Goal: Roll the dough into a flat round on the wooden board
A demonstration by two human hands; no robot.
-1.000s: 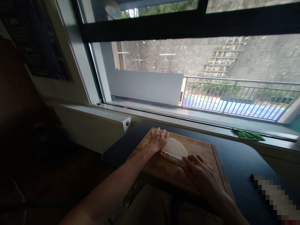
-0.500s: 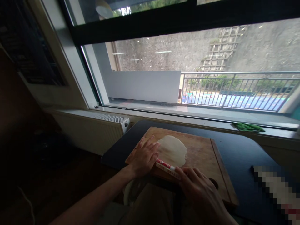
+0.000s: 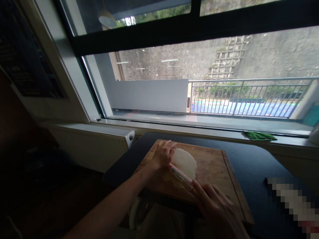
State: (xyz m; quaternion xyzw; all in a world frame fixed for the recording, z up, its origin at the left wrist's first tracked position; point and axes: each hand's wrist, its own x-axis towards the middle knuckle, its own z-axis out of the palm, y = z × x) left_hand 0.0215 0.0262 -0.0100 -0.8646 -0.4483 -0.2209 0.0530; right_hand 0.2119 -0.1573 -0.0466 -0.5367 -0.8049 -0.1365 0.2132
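A thin, flattened sheet of pale dough (image 3: 185,162) lies on a wooden cutting board (image 3: 210,166). Across its near edge, at a slant, runs a slim rolling pin (image 3: 182,178) with a red and white printed wrapper. My left hand (image 3: 164,154) rests palm down at the pin's far left end, its fingers reaching forward along the dough's left edge; its palm hides that end. Around the near right end of the pin, my right hand (image 3: 215,200) is closed, with its knuckles up.
The board sits on a dark table (image 3: 251,166) with rounded corners. A pixelated object (image 3: 289,199) lies at right. A green cloth (image 3: 259,135) is on the windowsill, and a radiator (image 3: 109,142) stands left of the table.
Both hands have shifted with the pin, the left one forward over the dough's left side, the right one slightly nearer me. The pin now slants more, and the view has tilted slightly.
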